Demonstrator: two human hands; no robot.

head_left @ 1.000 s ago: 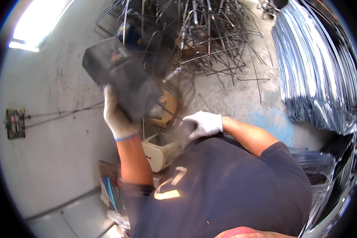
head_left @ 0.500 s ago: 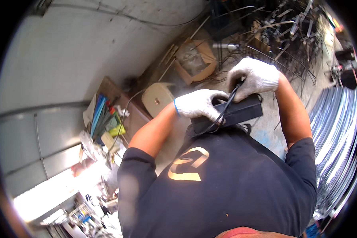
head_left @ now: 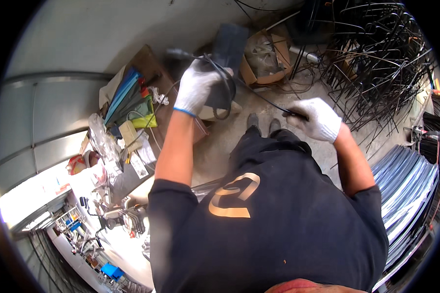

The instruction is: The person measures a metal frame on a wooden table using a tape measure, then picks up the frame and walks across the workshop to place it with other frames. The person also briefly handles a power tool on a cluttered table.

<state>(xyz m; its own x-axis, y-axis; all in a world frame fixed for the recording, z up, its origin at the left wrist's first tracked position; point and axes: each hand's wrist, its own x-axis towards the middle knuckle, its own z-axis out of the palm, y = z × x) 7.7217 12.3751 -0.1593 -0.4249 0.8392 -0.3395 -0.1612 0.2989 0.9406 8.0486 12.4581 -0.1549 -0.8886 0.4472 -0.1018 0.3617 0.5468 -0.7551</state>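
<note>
My left hand point(head_left: 200, 85), in a white knitted glove with a blue cuff edge, is raised at the upper middle. It is closed round a black power adapter point(head_left: 231, 44), an oblong box blurred by motion, and the loops of its black cable point(head_left: 223, 113). A blurred loose cable end sticks out to the left of this hand. From there a stretch of cable runs down and across to my right hand point(head_left: 315, 118), also gloved in white, whose fingers are closed on the cable's dark end above the floor.
A brown table point(head_left: 164, 112) with bags, tools and blue items stands at the left. An open cardboard box point(head_left: 266, 58) sits by the wall. Tangled black bent rods point(head_left: 376, 58) fill the upper right, with bundled metal strips point(head_left: 406, 180) below. My shoes point(head_left: 253, 120) stand on the concrete floor.
Both hands were together on the adapter in front of my chest. The left has carried it up and left; the right has moved down and away, drawing out cable between them.
</note>
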